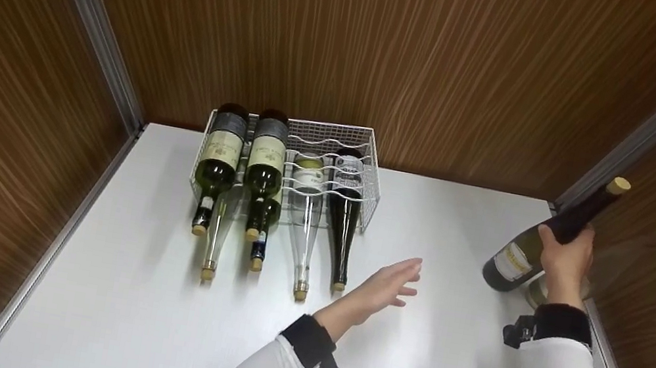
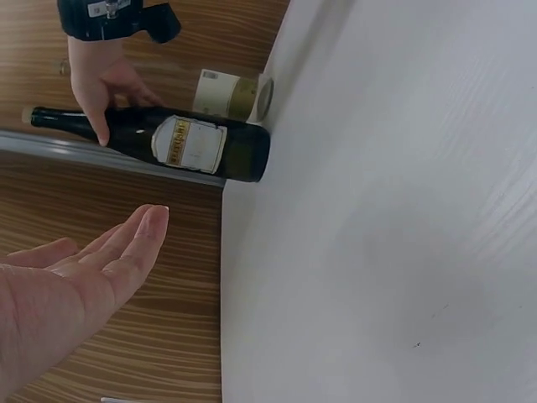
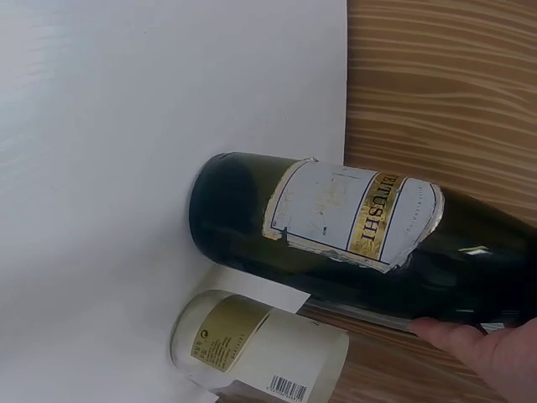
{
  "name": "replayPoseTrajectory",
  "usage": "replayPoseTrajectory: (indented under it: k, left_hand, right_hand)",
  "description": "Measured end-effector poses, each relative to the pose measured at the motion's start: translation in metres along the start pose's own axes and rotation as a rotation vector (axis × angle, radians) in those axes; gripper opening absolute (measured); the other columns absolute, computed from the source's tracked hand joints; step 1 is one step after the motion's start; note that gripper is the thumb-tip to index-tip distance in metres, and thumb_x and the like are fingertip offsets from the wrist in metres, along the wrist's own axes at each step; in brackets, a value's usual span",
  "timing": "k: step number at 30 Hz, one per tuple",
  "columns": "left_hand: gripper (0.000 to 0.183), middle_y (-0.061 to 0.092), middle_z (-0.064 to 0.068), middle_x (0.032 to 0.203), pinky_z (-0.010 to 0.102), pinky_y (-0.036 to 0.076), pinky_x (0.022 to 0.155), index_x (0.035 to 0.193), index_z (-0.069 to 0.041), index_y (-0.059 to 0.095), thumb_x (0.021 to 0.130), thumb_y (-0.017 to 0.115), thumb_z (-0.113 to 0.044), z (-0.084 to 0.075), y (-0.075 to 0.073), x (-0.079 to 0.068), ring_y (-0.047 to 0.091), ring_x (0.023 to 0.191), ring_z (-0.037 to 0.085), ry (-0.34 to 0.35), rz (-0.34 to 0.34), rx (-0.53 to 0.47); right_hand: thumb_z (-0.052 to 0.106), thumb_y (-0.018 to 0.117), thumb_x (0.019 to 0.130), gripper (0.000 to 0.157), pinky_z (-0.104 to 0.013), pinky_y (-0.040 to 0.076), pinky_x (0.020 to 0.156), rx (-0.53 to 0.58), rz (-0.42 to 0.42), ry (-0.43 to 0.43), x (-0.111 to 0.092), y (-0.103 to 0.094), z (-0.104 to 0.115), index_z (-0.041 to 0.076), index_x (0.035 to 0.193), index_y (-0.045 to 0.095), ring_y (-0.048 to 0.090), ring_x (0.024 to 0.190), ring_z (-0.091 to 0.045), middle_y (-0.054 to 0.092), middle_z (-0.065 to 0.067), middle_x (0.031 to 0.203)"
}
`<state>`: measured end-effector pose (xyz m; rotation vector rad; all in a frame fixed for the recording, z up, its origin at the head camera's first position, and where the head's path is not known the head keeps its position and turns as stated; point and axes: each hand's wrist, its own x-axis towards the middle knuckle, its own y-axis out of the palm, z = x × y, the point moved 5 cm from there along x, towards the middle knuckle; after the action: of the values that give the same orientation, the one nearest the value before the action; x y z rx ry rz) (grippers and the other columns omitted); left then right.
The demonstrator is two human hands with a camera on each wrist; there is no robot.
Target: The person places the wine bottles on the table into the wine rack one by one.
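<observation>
At the right side, my right hand (image 1: 565, 257) grips a dark green wine bottle (image 1: 513, 265) round its upper body. The bottle has a white and gold label and a cork in its neck; whether its base touches the table I cannot tell. Close beside it stands a clear glass bottle (image 3: 260, 344) with a cream and gold label, partly hidden by that hand in the head view. My left hand (image 1: 382, 288) hovers over the middle of the table with its fingers extended, holding nothing. A white wire rack (image 1: 371, 199) holds several corked bottles lying with necks forward.
Two green bottles with cream labels, one of them this bottle (image 1: 268, 154), lie on the rack's upper level. Corked necks stick out past its front, including a clear bottle (image 1: 307, 234). Wood-grain panels (image 1: 353, 35) enclose the white table (image 1: 146, 313) at back and sides.
</observation>
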<state>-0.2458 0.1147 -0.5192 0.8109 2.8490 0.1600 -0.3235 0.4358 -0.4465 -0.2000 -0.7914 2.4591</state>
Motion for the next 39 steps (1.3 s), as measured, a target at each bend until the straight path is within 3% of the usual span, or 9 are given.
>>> replayPoseTrajectory:
  k: [8, 15, 25, 39]
  left_hand:
    - [0.059, 0.05, 0.013, 0.142, 0.042, 0.047, 0.099, 0.151, -0.012, 0.038, 0.104, 0.036, -0.049, -0.005, -0.003, -0.001, 0.056, 0.122, 0.028, -0.004, -0.016, -0.011]
    - [0.058, 0.051, 0.012, 0.14, 0.042, 0.047, 0.099, 0.151, -0.012, 0.037, 0.105, 0.035, -0.048, -0.013, -0.006, -0.006, 0.055, 0.123, 0.031, 0.003, -0.01, -0.054]
    - [0.058, 0.049, 0.022, 0.139, 0.042, 0.049, 0.096, 0.15, -0.005, 0.035, 0.106, 0.037, -0.042, -0.025, -0.01, -0.011, 0.056, 0.12, 0.034, 0.026, 0.001, -0.19]
    - [0.062, 0.054, 0.023, 0.132, 0.039, 0.051, 0.094, 0.148, 0.002, 0.035, 0.105, 0.042, -0.042, -0.02, -0.016, -0.008, 0.059, 0.116, 0.035, -0.016, -0.045, -0.276]
  right_hand:
    - [0.034, 0.063, 0.093, 0.08, -0.042, 0.02, 0.116, 0.003, -0.026, -0.056, -0.015, 0.005, 0.003, 0.003, 0.154, 0.022, 0.028, 0.141, -0.032, 0.029, -0.019, 0.153]
    - [0.03, 0.066, 0.093, 0.068, -0.049, 0.029, 0.111, -0.006, -0.003, -0.126, -0.034, 0.015, 0.006, 0.0, 0.147, 0.037, 0.035, 0.133, -0.036, 0.032, -0.021, 0.145]
    - [0.011, 0.074, 0.088, 0.047, -0.055, 0.03, 0.11, -0.058, 0.019, -0.369, -0.073, 0.044, 0.015, -0.005, 0.127, 0.053, 0.04, 0.129, -0.042, 0.04, -0.021, 0.133]
    - [-0.005, 0.083, 0.072, 0.053, -0.063, 0.035, 0.099, -0.194, 0.024, -0.704, -0.117, 0.092, 0.009, 0.002, 0.12, 0.062, 0.042, 0.118, -0.047, 0.049, -0.022, 0.124]
